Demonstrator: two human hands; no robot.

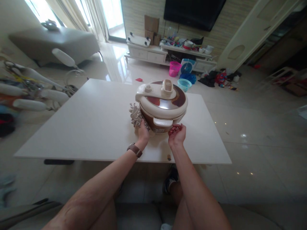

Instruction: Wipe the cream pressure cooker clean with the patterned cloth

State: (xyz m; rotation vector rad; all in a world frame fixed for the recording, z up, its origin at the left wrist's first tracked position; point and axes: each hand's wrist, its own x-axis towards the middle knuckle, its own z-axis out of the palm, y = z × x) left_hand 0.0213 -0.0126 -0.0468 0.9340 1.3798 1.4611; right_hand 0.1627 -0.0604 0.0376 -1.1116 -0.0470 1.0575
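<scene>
A cream and brown pressure cooker (163, 105) with its lid on stands on the white table (96, 127), slightly right of centre. My left hand (143, 129), with a brown watch at the wrist, is closed on a grey-beige knobbly cloth (135, 115) pressed against the cooker's left side. My right hand (177, 133) is curled, fingers up, under the cooker's front handle and touching the pot's lower front.
A small brown speck (169, 157) lies near the table's front edge. Beyond the table are a turquoise basket (184, 84), a pink basket (174, 68), a low white TV cabinet (153, 54) and clutter on the glossy floor. A grey sofa (55, 43) stands back left.
</scene>
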